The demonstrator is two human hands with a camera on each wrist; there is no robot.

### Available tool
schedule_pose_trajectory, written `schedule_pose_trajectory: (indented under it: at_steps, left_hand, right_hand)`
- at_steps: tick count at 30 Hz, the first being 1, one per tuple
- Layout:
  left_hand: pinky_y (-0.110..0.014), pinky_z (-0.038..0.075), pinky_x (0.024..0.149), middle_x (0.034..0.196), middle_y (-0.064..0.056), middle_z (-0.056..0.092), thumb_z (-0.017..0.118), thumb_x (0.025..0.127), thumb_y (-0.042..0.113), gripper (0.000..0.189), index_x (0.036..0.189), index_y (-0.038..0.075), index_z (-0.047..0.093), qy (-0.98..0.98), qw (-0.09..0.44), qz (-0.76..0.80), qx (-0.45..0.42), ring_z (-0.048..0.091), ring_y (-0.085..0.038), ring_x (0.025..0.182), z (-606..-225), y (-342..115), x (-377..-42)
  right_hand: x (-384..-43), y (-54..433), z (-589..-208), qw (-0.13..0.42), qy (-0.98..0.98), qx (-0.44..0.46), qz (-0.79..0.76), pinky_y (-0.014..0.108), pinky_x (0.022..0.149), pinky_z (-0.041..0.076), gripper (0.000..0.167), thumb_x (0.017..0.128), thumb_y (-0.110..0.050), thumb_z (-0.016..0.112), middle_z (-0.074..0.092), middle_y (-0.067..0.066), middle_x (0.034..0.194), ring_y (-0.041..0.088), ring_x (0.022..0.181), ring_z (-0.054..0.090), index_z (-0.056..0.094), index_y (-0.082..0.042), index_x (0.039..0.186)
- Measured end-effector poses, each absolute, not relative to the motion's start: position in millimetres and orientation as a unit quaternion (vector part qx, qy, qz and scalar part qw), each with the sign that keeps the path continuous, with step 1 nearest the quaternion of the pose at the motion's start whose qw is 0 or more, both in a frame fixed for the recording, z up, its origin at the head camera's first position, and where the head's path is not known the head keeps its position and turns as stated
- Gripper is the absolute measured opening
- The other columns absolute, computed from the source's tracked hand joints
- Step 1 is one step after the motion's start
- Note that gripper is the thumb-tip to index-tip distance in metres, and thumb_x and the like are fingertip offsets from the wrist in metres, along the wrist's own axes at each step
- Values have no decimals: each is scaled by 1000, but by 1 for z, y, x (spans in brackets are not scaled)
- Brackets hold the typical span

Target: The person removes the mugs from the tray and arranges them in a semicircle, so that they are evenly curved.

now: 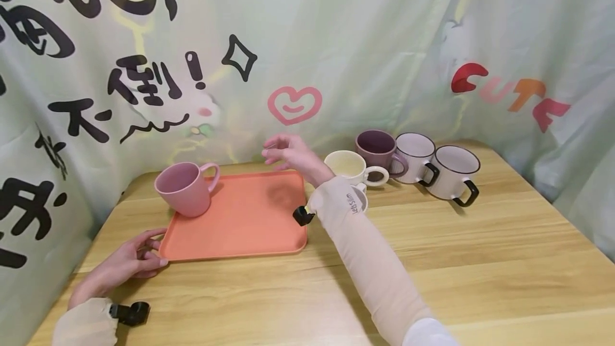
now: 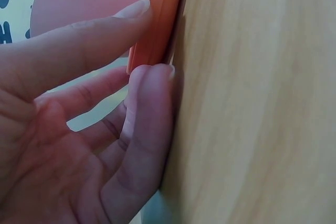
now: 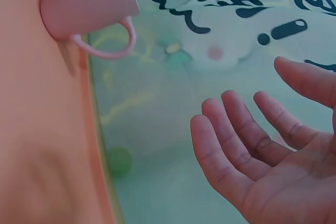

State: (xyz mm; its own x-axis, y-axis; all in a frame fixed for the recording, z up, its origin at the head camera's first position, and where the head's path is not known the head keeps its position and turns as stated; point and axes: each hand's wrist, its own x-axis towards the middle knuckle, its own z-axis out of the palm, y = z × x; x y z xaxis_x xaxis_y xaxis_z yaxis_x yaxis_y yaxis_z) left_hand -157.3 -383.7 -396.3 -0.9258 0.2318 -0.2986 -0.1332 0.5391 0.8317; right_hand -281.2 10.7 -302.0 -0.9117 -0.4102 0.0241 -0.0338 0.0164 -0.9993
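Note:
My left hand (image 1: pixel 128 258) is at the near left corner of the orange tray (image 1: pixel 235 228), holding that corner between thumb and fingers. In the left wrist view the thumb (image 2: pixel 105 30) lies against the tray's outer wall. A pink mug (image 1: pixel 184 191) stands upright on the tray's left side, its handle turned toward the back right. My right hand (image 1: pixel 293 155) hovers over the tray's back right edge with its fingers loosely bent and nothing in them. In the right wrist view the palm and spread fingers are bare, apart from the pink mug.
Right of the tray stand a cream mug (image 1: pixel 345 164), a purple mug (image 1: pixel 376 146) and two white mugs with black handles, one farthest right (image 1: pixel 449 175). Another light cup (image 1: pixel 360 199) is partly hidden by my right sleeve. A printed curtain (image 1: pixel 365 57) hangs behind the wooden table (image 1: pixel 461 266).

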Motion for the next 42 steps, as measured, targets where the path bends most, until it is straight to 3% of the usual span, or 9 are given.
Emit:
schedule_pose_trajectory:
  at_steps: [10,31,42]
  left_hand:
    - [-36,60,74,120,-25,47,73,93,6,84,154,-11,17,845,190,498,26,62,-15,88,-401,-381,-155]
    - [-36,60,76,123,-26,47,72,94,6,85,154,-11,16,851,193,488,27,60,-14,90,-397,-381,-158]
    - [-35,60,76,122,-25,49,72,94,7,83,153,-11,18,861,190,472,22,61,-16,91,-397,-383,-158]
  right_hand:
    - [-282,-17,-313,166,694,-154,-684,49,95,53,29,98,-5,65,64,12,109,32,102,64,58,4,125]
    - [-283,-52,-318,169,687,-119,-697,41,88,57,34,98,-9,67,65,11,114,27,103,65,58,1,129]
    - [-287,-80,-328,181,673,-113,-709,51,98,51,41,97,-7,68,64,11,118,30,111,63,56,4,134]
